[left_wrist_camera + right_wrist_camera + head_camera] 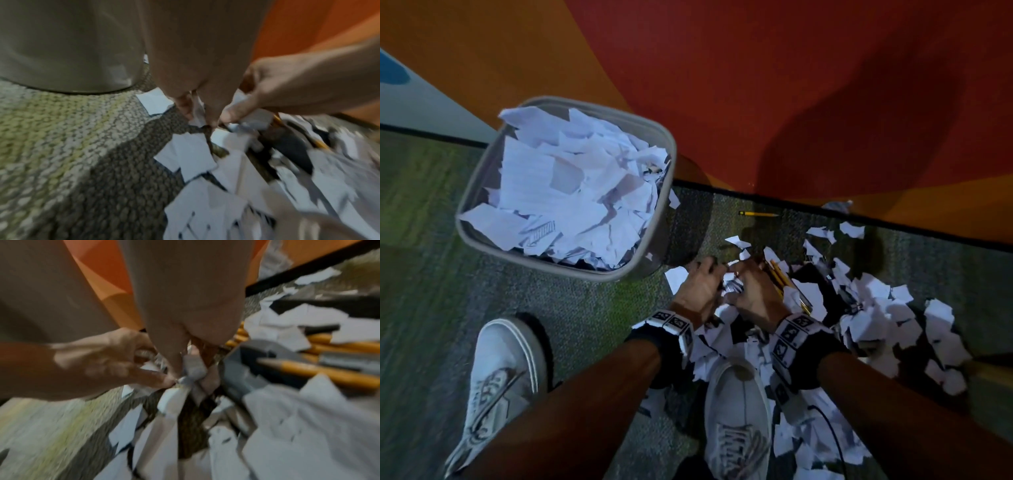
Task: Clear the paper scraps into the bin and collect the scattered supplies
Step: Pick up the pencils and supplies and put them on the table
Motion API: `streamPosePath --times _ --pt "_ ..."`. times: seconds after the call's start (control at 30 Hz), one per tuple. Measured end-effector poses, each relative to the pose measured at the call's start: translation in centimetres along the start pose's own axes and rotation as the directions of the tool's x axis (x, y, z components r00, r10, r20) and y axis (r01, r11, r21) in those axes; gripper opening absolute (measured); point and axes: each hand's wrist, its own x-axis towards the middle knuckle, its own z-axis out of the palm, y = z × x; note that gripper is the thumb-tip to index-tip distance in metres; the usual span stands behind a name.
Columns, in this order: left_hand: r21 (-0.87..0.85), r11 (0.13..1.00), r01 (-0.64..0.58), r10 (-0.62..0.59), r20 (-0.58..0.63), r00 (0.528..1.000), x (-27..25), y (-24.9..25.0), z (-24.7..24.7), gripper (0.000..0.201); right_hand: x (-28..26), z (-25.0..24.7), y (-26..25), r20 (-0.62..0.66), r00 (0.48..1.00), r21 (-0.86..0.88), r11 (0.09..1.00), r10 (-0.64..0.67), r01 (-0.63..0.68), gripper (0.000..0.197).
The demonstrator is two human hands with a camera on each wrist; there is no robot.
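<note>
A grey bin (482, 178), heaped with torn white paper, stands on the carpet at upper left. Right of it, both hands meet low over a spread of paper scraps (876, 308). My left hand (710, 274) and right hand (743, 274) curl round a small wad of scraps (731, 286) held between them. In the left wrist view my left hand (197, 113) pinches paper beside the bin's wall (72, 48). In the right wrist view my right hand (185, 363) grips a crumpled scrap (193, 369). Several yellow pencils (780, 277) lie just right of my right hand.
One yellow pencil (756, 214) lies alone near the black baseboard under the red-orange wall (791, 85). A dark grey boxy object (246, 369) sits among pencils (329, 373) and scraps. Two white shoes (500, 377) (736, 411) stand on the green-grey carpet (431, 240).
</note>
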Motion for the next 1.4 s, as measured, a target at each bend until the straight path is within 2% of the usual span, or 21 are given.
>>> streamPosePath --times 0.03,0.1,0.2,0.33,0.4,0.47,0.53,0.63,0.7,0.8,0.87,0.93,0.97,1.03,1.1,1.2,1.23,1.27,1.3,1.4 --pt "-0.096 0.995 0.011 -0.015 -0.034 0.999 0.2 -0.1 -0.4 0.043 0.0 -0.3 0.1 -0.012 1.0 0.063 0.998 0.021 -0.02 0.033" --pt "-0.193 0.981 0.027 -0.036 -0.045 0.998 0.4 -0.5 -1.3 0.029 -0.1 -1.3 0.4 0.014 0.999 0.069 0.997 0.043 -0.044 0.027" --pt "-0.281 0.955 0.097 -0.12 -0.067 0.99 0.1 -1.5 -2.1 0.017 -0.2 -2.7 0.4 -0.011 1.0 0.034 0.999 -0.022 0.023 0.008" --pt "-0.432 0.875 0.216 -0.265 -0.054 0.963 -1.3 -2.0 -2.9 0.027 -0.2 -4.3 -0.4 -0.005 0.999 0.054 0.998 0.044 -0.043 0.022" --pt "-0.433 0.874 0.221 -0.295 -0.112 0.949 -2.0 -2.2 -3.7 0.022 -0.1 -5.1 -1.1 -0.036 0.999 0.04 0.999 0.039 -0.037 0.034" --pt "-0.343 0.92 0.19 -0.255 -0.155 0.954 -2.3 -2.6 -4.3 0.015 0.2 -5.5 -1.5 -0.053 0.998 0.009 1.0 0.031 -0.03 0.047" --pt "-0.236 0.953 0.191 -0.229 -0.144 0.963 -2.5 -3.1 -4.3 0.03 0.9 -5.6 -1.4 -0.05 0.997 -0.001 0.998 0.064 -0.064 0.039" --pt "-0.048 0.971 0.234 -0.238 -0.102 0.966 -2.7 -2.8 -3.5 0.05 1.7 -5.6 -1.4 -0.008 0.996 -0.002 0.996 0.09 -0.09 0.014" --pt "0.036 0.966 0.258 -0.254 -0.083 0.964 -2.6 -2.6 -3.0 0.052 1.8 -5.4 -1.4 0.011 0.994 -0.046 0.993 0.113 -0.112 0.018" --pt "0.008 0.957 0.291 -0.29 -0.086 0.953 -2.3 -2.7 -3.0 0.043 1.6 -4.9 -1.5 0.001 0.995 -0.013 0.995 0.095 -0.095 0.016" --pt "0.003 0.955 0.297 -0.296 -0.068 0.953 -2.2 -2.5 -3.4 0.037 1.4 -4.5 -1.4 0.01 0.998 0.003 0.998 0.068 -0.068 0.029" --pt "-0.015 0.947 0.322 -0.323 -0.043 0.946 -2.3 -2.2 -3.8 0.029 1.0 -4.5 -2.0 0.017 0.998 0.011 0.998 0.055 -0.055 0.023" --pt "-0.036 0.941 0.337 -0.339 -0.033 0.94 -2.4 -2.2 -3.9 0.023 0.8 -4.7 -2.3 0.007 0.999 0.028 0.998 0.048 -0.048 0.02" --pt "-0.125 0.927 0.354 -0.358 -0.009 0.934 -2.7 -1.7 -4.4 0.009 0.5 -5.3 -2.6 -0.021 0.999 0.075 0.997 0.036 -0.035 0.025" --pt "-0.332 0.884 0.328 -0.343 0.016 0.939 -3.3 -0.3 -5.5 0.007 0.2 -6.1 -2.9 -0.04 0.999 0.099 0.995 0.004 0.0 0.026" --pt "-0.735 0.632 0.245 -0.365 -0.003 0.931 -4.4 3.7 -8.9 0.017 -0.6 -8.0 -4.3 -0.086 0.996 0.081 0.996 -0.018 0.025 0.03" --pt "-0.764 0.617 0.188 -0.342 -0.045 0.939 -4.9 5.1 -10.2 0.019 -1.0 -8.8 -5.0 -0.101 0.994 0.083 0.996 -0.03 0.039 0.037" --pt "-0.74 0.66 0.132 -0.292 -0.09 0.952 -5.4 6.4 -11.3 0.019 -1.4 -9.7 -5.8 -0.116 0.992 0.091 0.994 -0.048 0.058 0.045" --pt "-0.666 0.738 0.112 -0.246 -0.111 0.963 -6.1 7.6 -12.3 0.017 -1.9 -10.6 -6.5 -0.133 0.989 0.096 0.992 -0.064 0.078 0.051" --pt "-0.514 0.858 0.005 -0.116 -0.184 0.976 -7.8 9.7 -15.0 0.008 -3.3 -13.8 -8.3 -0.15 0.987 0.153 0.984 -0.066 0.089 0.049"
